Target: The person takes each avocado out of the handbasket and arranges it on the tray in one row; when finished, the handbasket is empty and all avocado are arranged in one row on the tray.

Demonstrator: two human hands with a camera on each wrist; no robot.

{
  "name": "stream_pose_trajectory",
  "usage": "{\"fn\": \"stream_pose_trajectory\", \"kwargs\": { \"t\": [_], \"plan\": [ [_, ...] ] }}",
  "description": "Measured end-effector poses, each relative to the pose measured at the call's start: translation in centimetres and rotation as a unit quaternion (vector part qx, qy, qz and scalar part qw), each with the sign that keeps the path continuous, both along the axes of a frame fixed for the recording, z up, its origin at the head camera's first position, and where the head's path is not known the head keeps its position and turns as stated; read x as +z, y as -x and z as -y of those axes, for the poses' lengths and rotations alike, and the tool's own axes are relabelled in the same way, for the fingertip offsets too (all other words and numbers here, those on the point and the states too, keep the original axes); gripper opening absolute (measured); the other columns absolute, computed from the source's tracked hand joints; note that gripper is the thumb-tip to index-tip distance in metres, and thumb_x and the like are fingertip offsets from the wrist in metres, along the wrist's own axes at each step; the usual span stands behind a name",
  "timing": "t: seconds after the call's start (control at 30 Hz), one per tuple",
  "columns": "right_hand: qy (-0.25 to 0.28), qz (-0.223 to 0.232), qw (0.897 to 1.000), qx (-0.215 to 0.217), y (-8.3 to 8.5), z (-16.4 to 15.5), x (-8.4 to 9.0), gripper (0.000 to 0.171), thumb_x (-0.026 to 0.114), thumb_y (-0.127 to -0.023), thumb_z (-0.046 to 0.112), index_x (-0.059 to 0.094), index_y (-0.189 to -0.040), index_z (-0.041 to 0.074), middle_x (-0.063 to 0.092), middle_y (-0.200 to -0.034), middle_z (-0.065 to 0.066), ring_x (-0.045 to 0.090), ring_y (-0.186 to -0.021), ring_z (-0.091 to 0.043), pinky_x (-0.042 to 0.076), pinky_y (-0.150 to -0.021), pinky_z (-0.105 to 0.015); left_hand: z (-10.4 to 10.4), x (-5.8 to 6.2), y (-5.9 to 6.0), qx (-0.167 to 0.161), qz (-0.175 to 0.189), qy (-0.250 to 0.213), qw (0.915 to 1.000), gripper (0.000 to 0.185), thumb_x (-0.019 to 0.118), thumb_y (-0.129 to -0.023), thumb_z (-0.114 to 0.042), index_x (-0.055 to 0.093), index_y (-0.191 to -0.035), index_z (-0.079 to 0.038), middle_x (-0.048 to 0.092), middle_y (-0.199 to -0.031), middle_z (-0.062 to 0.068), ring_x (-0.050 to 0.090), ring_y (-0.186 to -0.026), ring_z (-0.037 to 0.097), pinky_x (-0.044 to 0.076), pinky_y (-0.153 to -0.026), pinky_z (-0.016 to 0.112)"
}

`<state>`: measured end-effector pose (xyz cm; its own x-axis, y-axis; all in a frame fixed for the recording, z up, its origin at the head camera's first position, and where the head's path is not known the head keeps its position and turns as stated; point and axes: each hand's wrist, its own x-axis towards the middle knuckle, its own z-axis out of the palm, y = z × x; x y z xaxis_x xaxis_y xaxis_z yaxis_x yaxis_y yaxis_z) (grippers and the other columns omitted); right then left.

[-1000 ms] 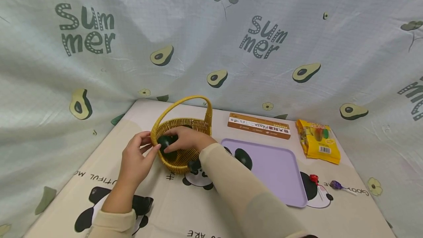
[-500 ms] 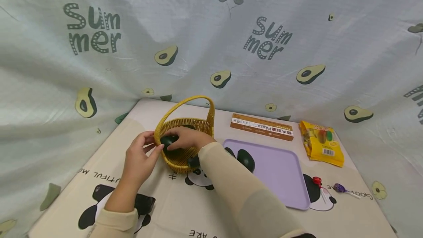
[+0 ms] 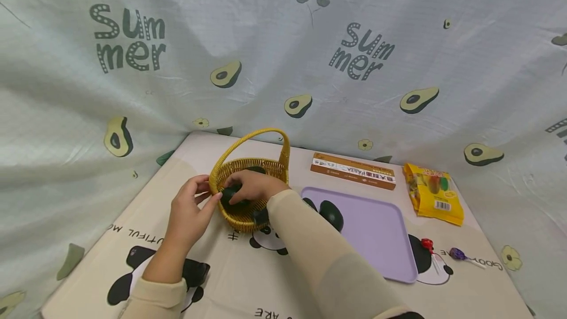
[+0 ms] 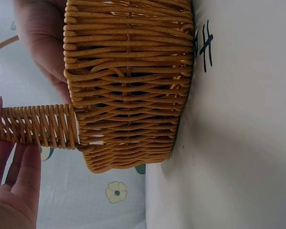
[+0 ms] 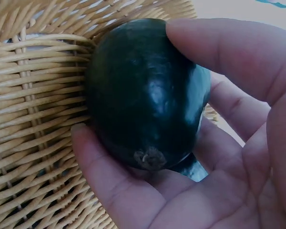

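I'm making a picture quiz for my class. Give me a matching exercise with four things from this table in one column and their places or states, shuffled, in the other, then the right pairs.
Things
1. right hand
2. left hand
3. purple tray
4. yellow snack bag

Places or states
A. lies near the far right corner of the table
B. holds a dark avocado inside the basket
C. has one dark avocado lying at its left edge
D. touches the basket's rim from outside

Pairs: 1-B, 2-D, 3-C, 4-A

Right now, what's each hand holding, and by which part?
Right hand grips the dark avocado around its body, inside the basket. Left hand steadies the basket at its near rim, by the handle base.
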<state>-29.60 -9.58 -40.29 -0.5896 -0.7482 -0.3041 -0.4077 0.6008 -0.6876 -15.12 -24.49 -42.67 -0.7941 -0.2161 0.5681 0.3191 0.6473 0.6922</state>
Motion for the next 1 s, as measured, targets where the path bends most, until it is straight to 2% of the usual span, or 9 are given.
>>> {"fn": "stream_pose_trajectory", "kwargs": {
  "t": [0.13, 0.27, 0.43, 0.57, 0.7, 0.83, 0.9, 1.0],
  "plan": [
    [-0.004, 0.008, 1.000, 0.001, 0.0, -0.4, 0.2, 0.046, 0.080, -0.090, 0.022, 0.065, -0.133, 0.023, 0.060, -0.137, 0.002, 0.059, -0.113, -0.015, 0.061, -0.088, -0.031, -0.1, 0.1, 0.0, -0.001, 0.000, -0.002, 1.0000, 0.043, 0.077, -0.090, -0.001, 0.057, -0.127, 0.002, 0.064, -0.115, 0.018, 0.069, -0.108, 0.034, 0.061, -0.091, 0.043],
    [-0.006, -0.004, 1.000, 0.011, 0.1, -0.8, 0.4, 0.052, 0.080, -0.090, 0.025, 0.063, -0.138, 0.019, 0.062, -0.134, 0.001, 0.059, -0.111, -0.013, 0.060, -0.088, -0.028, -0.1, 0.2, 0.0, -0.003, 0.004, -0.007, 1.0000, 0.043, 0.077, -0.090, -0.001, 0.057, -0.127, 0.002, 0.064, -0.116, 0.018, 0.069, -0.108, 0.034, 0.061, -0.092, 0.042],
    [0.029, 0.058, 0.998, -0.006, 0.0, -1.5, 1.1, 0.052, 0.079, -0.089, 0.020, 0.063, -0.139, 0.015, 0.062, -0.129, -0.003, 0.064, -0.108, -0.017, 0.065, -0.080, -0.032, -0.2, 0.3, -0.1, 0.000, 0.009, -0.007, 0.9999, 0.042, 0.077, -0.090, -0.002, 0.057, -0.128, 0.003, 0.064, -0.116, 0.018, 0.069, -0.109, 0.034, 0.061, -0.092, 0.042],
    [0.069, 0.102, 0.992, -0.014, 0.0, -2.0, 1.8, 0.048, 0.075, -0.092, 0.014, 0.062, -0.138, 0.017, 0.059, -0.130, -0.005, 0.065, -0.108, -0.022, 0.068, -0.076, -0.038, -0.2, 0.3, -0.2, 0.004, 0.012, -0.001, 0.9999, 0.043, 0.077, -0.090, -0.002, 0.057, -0.128, 0.002, 0.064, -0.116, 0.017, 0.069, -0.108, 0.033, 0.061, -0.092, 0.041],
    [0.086, 0.106, 0.991, -0.013, 0.1, -2.8, 2.4, 0.040, 0.071, -0.094, 0.013, 0.066, -0.133, 0.022, 0.059, -0.131, -0.004, 0.065, -0.109, -0.022, 0.068, -0.077, -0.039, -0.2, 0.3, -0.1, 0.008, 0.015, 0.005, 0.9998, 0.043, 0.078, -0.090, -0.002, 0.057, -0.128, 0.002, 0.064, -0.116, 0.017, 0.069, -0.108, 0.032, 0.061, -0.092, 0.041],
    [0.101, 0.115, 0.988, -0.015, 0.1, -3.6, 2.7, 0.034, 0.071, -0.094, 0.013, 0.066, -0.127, 0.020, 0.058, -0.131, -0.005, 0.064, -0.111, -0.023, 0.068, -0.077, -0.039, -0.2, 0.2, -0.1, 0.006, 0.017, 0.001, 0.9998, 0.044, 0.078, -0.089, -0.001, 0.056, -0.128, 0.002, 0.064, -0.117, 0.018, 0.069, -0.109, 0.032, 0.061, -0.092, 0.043],
    [0.106, 0.123, 0.987, -0.018, 0.1, -4.1, 2.8, 0.039, 0.072, -0.094, 0.012, 0.064, -0.132, 0.020, 0.056, -0.134, -0.006, 0.062, -0.114, -0.024, 0.068, -0.077, -0.039, -0.3, 0.2, -0.1, 0.007, 0.018, -0.002, 0.9998, 0.044, 0.078, -0.089, -0.001, 0.056, -0.129, 0.002, 0.064, -0.117, 0.018, 0.069, -0.109, 0.032, 0.061, -0.093, 0.043],
    [0.101, 0.126, 0.987, -0.025, 0.1, -4.8, 3.0, 0.050, 0.073, -0.093, 0.014, 0.061, -0.140, 0.024, 0.053, -0.139, -0.005, 0.060, -0.118, -0.024, 0.068, -0.079, -0.042, -0.3, 0.2, -0.2, 0.009, 0.019, -0.004, 0.9998, 0.045, 0.078, -0.089, -0.001, 0.056, -0.129, 0.002, 0.064, -0.118, 0.018, 0.068, -0.109, 0.032, 0.060, -0.093, 0.041]
  ]
}}
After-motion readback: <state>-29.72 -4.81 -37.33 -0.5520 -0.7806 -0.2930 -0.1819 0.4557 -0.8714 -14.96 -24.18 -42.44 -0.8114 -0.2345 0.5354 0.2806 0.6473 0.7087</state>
